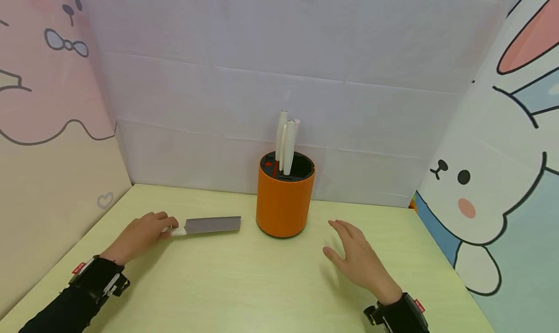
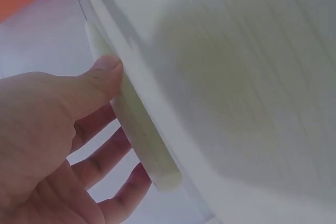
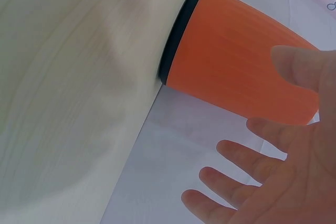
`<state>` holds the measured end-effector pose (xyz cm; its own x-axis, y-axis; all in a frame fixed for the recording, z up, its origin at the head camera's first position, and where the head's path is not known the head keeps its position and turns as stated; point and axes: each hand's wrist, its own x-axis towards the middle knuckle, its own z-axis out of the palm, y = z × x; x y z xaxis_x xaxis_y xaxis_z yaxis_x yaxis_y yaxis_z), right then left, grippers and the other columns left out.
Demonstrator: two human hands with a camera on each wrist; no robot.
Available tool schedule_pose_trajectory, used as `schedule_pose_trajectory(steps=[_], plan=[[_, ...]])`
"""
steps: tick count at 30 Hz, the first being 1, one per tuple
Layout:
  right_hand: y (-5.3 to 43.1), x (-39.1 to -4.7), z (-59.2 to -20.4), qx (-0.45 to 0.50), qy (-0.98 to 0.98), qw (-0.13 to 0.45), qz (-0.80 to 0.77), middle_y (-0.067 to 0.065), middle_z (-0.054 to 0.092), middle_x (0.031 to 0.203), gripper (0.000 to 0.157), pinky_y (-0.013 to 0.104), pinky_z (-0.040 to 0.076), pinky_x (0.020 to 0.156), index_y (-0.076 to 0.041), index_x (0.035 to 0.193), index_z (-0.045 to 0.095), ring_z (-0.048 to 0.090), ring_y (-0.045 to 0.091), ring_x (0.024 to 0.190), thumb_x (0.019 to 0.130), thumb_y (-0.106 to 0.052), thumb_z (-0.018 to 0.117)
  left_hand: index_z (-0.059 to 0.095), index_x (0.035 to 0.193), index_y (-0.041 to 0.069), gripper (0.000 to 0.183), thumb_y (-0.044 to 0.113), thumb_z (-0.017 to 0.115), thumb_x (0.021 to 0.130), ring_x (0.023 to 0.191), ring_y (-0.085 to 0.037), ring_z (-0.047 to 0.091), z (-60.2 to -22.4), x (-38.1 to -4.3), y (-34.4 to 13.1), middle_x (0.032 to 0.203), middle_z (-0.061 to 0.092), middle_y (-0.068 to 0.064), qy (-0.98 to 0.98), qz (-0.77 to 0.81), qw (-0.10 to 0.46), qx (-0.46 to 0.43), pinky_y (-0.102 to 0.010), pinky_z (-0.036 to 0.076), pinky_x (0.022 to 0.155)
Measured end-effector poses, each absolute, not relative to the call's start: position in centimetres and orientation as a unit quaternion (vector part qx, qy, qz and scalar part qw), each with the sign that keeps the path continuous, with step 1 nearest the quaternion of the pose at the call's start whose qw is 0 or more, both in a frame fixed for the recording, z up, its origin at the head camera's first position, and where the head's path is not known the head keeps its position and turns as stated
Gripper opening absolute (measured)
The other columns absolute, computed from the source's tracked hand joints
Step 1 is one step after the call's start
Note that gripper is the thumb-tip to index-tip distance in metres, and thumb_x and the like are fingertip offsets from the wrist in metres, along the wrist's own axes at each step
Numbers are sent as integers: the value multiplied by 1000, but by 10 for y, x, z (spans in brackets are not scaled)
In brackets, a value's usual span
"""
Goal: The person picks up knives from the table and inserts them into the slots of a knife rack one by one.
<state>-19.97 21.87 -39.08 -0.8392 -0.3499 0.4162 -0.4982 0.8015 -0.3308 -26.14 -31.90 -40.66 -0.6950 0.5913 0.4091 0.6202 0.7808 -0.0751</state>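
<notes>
A cleaver (image 1: 213, 224) with a broad rectangular grey blade and a white handle lies low at the table's left, blade pointing right. My left hand (image 1: 146, 233) holds its handle (image 2: 144, 135), thumb on one side and fingers on the other. At the middle back stands an orange round knife block (image 1: 284, 204) with a black top. Several white-handled utensils (image 1: 289, 148) stick up out of it. To its right my right hand (image 1: 355, 258) hovers over the table with fingers spread, apart from the block; in the right wrist view its palm (image 3: 294, 187) holds nothing.
The pale wooden table (image 1: 244, 284) meets a white-covered wall (image 1: 262, 56) right behind the knife block. Panels with cartoon animals flank it: a pink and cream one (image 1: 52, 95) at left, a rabbit one (image 1: 485, 187) at right.
</notes>
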Motion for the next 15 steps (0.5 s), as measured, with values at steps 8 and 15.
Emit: schedule_pose_trajectory(steps=[8,15], plan=[[218,-200,-393,219,-939,156,215,15,38,143,62,54,36,101,-11,144,38,33,30,130,93,-39,62,66,98,20,31,13,82,72,70,-16,51,-410,-249,-304,86,56,7,-916,-31,216,-337,-25,39,47],[218,-199,-392,223,-935,168,218,15,39,142,63,56,37,100,-9,143,40,34,32,129,92,-36,64,66,98,21,33,15,83,71,70,-15,52,-407,-241,-284,86,56,8,-908,-31,224,-352,-23,38,45]])
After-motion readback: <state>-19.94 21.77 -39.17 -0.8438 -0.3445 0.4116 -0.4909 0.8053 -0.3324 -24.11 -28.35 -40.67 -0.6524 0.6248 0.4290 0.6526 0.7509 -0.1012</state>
